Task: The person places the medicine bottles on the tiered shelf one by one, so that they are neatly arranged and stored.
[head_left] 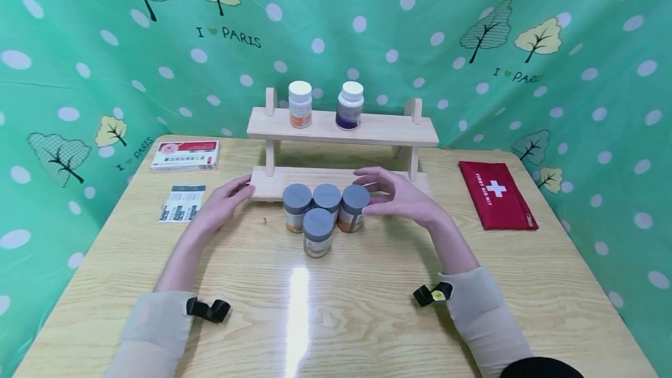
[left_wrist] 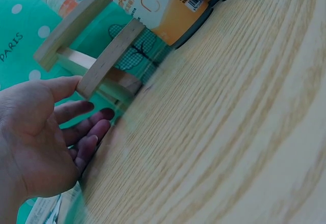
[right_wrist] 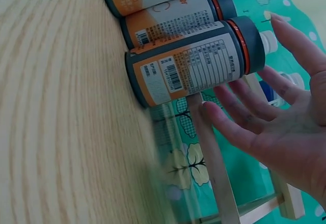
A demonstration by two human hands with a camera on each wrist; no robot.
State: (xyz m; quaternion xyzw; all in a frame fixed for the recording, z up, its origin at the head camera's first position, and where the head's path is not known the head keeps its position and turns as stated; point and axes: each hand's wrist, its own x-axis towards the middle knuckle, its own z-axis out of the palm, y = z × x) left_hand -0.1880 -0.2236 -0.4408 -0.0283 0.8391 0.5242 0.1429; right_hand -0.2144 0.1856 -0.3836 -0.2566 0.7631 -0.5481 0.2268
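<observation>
Several grey-lidded jars with orange and white labels stand close together before a two-tier wooden shelf (head_left: 340,128). The front jar (head_left: 318,233) is nearest the camera; the left jar (head_left: 296,207), middle jar (head_left: 328,198) and right jar (head_left: 353,209) stand behind it. My left hand (head_left: 223,202) touches the left end of the lower board (left_wrist: 113,56), fingers loosely bent and nothing in the palm. Beside the right jar, my right hand (head_left: 395,192) has its fingers spread; the right wrist view shows this jar (right_wrist: 196,63) ungripped, the fingertips close to its lid and side.
On the upper board stand an orange-labelled white bottle (head_left: 300,104) and a dark-labelled one (head_left: 349,105). At left lie a red-and-white box (head_left: 185,156) and a blister pack (head_left: 182,204). A red first aid pouch (head_left: 496,195) lies at right. A green curtain (head_left: 336,45) hangs behind.
</observation>
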